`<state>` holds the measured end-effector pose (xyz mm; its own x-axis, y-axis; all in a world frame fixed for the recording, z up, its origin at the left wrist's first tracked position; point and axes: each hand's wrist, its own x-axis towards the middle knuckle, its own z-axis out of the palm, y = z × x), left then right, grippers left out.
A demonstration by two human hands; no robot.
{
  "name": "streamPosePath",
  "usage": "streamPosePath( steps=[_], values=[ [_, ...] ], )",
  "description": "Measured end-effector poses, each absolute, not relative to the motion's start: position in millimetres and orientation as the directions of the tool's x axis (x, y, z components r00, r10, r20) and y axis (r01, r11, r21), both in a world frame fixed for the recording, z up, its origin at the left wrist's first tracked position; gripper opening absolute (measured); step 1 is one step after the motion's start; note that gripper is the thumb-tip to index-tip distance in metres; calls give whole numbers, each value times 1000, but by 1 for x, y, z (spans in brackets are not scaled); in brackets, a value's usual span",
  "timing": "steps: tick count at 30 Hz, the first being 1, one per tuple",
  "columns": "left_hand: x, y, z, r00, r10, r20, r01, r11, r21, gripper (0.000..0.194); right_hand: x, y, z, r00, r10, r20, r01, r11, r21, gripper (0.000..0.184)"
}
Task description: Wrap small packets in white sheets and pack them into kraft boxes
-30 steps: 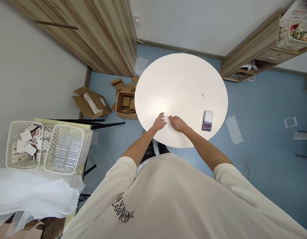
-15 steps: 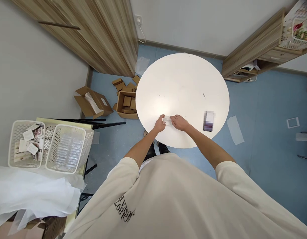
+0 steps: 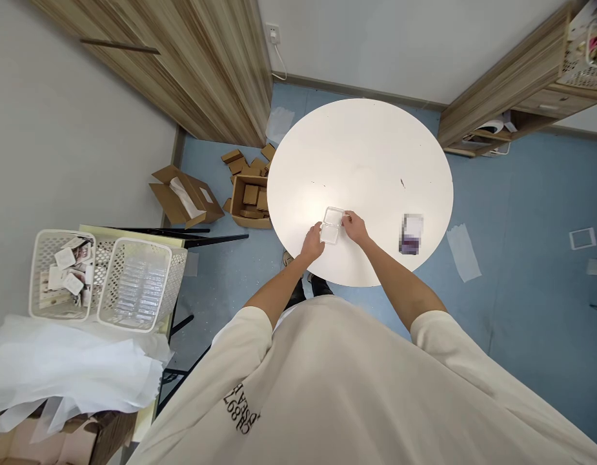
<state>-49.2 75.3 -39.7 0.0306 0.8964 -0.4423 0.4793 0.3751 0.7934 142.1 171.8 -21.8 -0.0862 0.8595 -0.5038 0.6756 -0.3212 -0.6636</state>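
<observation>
Between my hands is a small clear plastic hinged box point(image 3: 331, 233), its lid swung open and laid back toward the far side of the white round table point(image 3: 361, 142). My left hand point(image 3: 313, 243) grips the box's near left side with its fingers. At the upper right, by the lid, my right hand point(image 3: 355, 227) pinches the box's edge. The box looks empty, and it is at the table's near part.
A blurred-out phone-sized item point(image 3: 411, 234) lies on the table at right. To the left, a white basket point(image 3: 135, 284) holds clear plastic boxes, and another basket point(image 3: 60, 276) holds cards. Cardboard boxes point(image 3: 251, 200) sit on the floor beside the table.
The clear plastic box was closed between my hands and now stands open, lid folded away from me. My right hand has moved slightly right and up along it.
</observation>
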Motion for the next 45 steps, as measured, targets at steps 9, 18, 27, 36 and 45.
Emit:
streamPosePath(
  steps=[9, 18, 27, 36, 45],
  values=[
    [-47, 65, -28, 10, 896, -445, 417, 401, 816, 71, 149, 130, -20, -101, 847, -523, 636, -349, -688, 44],
    [-57, 60, -25, -9, 875, -484, 372, 452, 811, 65, 148, 117, -18, -117, 883, -455, 670, -268, -692, 42],
    [-127, 37, 17, -247, 900, -360, 405, 433, 805, 53, 79, 147, 19, -412, 866, -285, 587, 12, -810, 34],
    [-230, -14, 61, -525, 827, -202, 357, 429, 830, 44, -72, 137, 58, -702, 695, -153, 480, 304, -823, 32],
    [-367, -83, 61, -638, 767, -71, 379, 393, 838, 45, -240, 84, 80, -840, 520, -153, 427, 460, -779, 33]
  ],
)
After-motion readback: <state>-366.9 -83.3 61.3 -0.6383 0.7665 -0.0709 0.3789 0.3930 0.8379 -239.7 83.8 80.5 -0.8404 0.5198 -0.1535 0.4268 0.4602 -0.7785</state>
